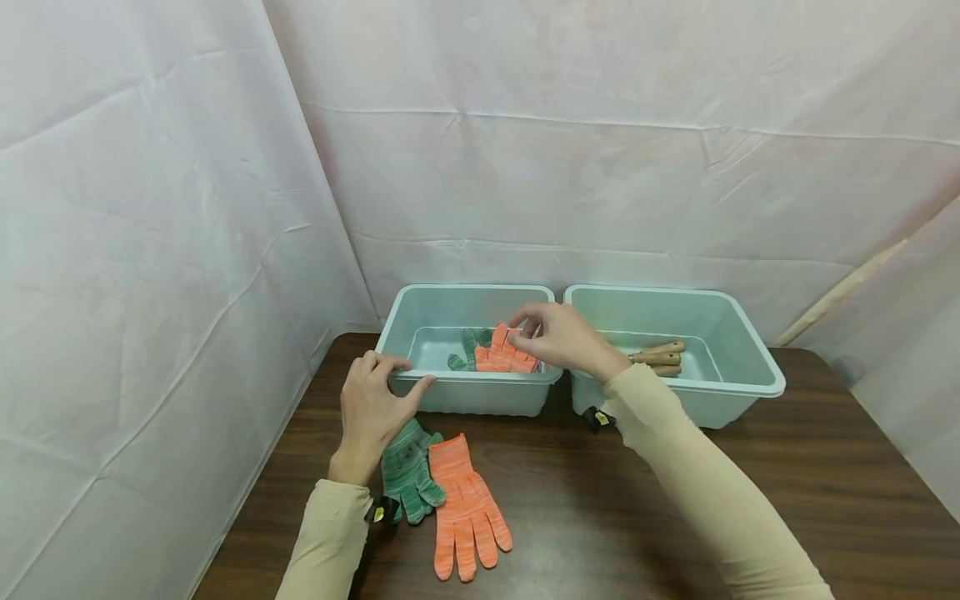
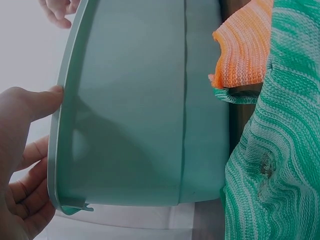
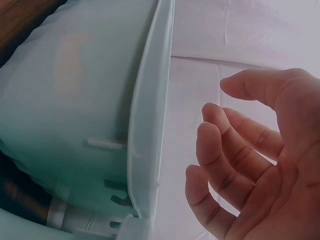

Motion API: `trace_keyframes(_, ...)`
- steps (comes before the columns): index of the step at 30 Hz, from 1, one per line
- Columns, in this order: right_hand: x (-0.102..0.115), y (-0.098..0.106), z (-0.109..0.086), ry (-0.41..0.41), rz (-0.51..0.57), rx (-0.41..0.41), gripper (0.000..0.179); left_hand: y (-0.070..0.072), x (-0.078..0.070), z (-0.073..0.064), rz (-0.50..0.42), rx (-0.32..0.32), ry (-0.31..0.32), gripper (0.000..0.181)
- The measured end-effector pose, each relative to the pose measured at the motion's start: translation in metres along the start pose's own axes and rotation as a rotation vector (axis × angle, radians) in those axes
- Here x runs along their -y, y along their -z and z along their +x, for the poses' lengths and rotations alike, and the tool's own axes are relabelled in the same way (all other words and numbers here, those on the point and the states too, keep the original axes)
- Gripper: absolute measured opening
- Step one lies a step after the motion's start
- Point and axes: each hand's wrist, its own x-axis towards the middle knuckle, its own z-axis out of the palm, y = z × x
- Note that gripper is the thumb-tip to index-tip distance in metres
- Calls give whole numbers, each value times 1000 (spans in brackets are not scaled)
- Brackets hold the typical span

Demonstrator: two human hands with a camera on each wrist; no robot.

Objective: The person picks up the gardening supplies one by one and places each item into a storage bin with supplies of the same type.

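Observation:
My left hand (image 1: 375,404) grips the front-left corner of the left pale green plastic bin (image 1: 480,396). Its thumb lies at the rim (image 2: 64,100) in the left wrist view, the fingers beyond it. Over that bin's front-right part is my right hand (image 1: 555,333), fingers loosely bent and nothing between them, as the right wrist view confirms. Below it in the bin lie an orange knit glove (image 1: 504,354) and a green knit glove (image 1: 468,346). On the table near my left wrist, another green glove (image 1: 408,471) lies beside an orange glove (image 1: 467,508).
A second pale green bin (image 1: 750,387) stands close to the right of the first. Several wooden-handled tools (image 1: 663,358) lie in it, partly hidden by its wall and my right arm. The dark wood table (image 1: 600,517) has white cloth (image 1: 600,167) behind and beside it.

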Motion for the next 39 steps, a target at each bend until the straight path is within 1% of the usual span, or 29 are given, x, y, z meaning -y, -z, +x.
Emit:
trace_keyframes(5, 1, -4, -6, 2, 26, 5, 27, 0, -1, 0, -4, 13, 9, 41)
trace_keyframes(13, 2, -9, -14, 20, 24, -34, 25, -2, -2, -1, -10, 9, 5, 42)
trace_keyframes(19, 4, -13, -19, 28, 40, -3, 30, -1, -3, 0, -12, 5, 3, 44)
trace_keyframes(23, 8, -14, -24, 36, 55, 1, 28, -1, -3, 0, -13, 9, 8, 45)
trace_keyframes(26, 11, -16, -27, 59, 65, 3, 28, 0, -3, 1, -13, 11, 9, 43)
trace_keyframes(32, 15, -23, -31, 109, 37, 1, 20, 1, -2, 1, -14, 11, 13, 42)
trace_keyframes(39, 19, -30, -36, 115, 62, 23, 12, 2, 0, -1, -7, 13, 16, 41)
